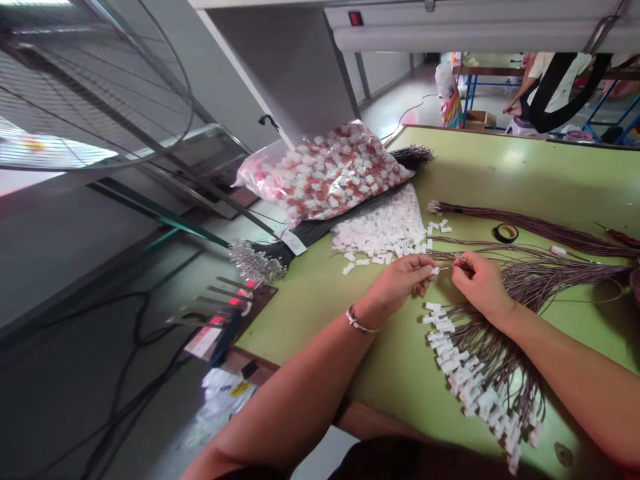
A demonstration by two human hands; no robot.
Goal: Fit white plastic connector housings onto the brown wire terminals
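A small white connector housing [435, 271] is pinched in the fingertips of my left hand [400, 283]. Close on its right, my right hand [479, 285] is closed on a thin brown wire, whose bare tip points at the housing; whether the tip is inside it I cannot tell. Below my hands fans a row of brown wires ending in white connectors [467, 380]. More brown wires [540, 277] run off to the right behind my right wrist. Loose white housings [383, 223] lie heaped in and around a clear bag beyond my left hand.
A large clear bag of white and orange parts [340, 170] rests on a black wire bundle [320, 230]. A tape roll [505, 233] and another brown wire bundle [525, 227] lie on the green table [500, 167]. A fan guard [100, 87] stands left; another person [545, 80] sits far back.
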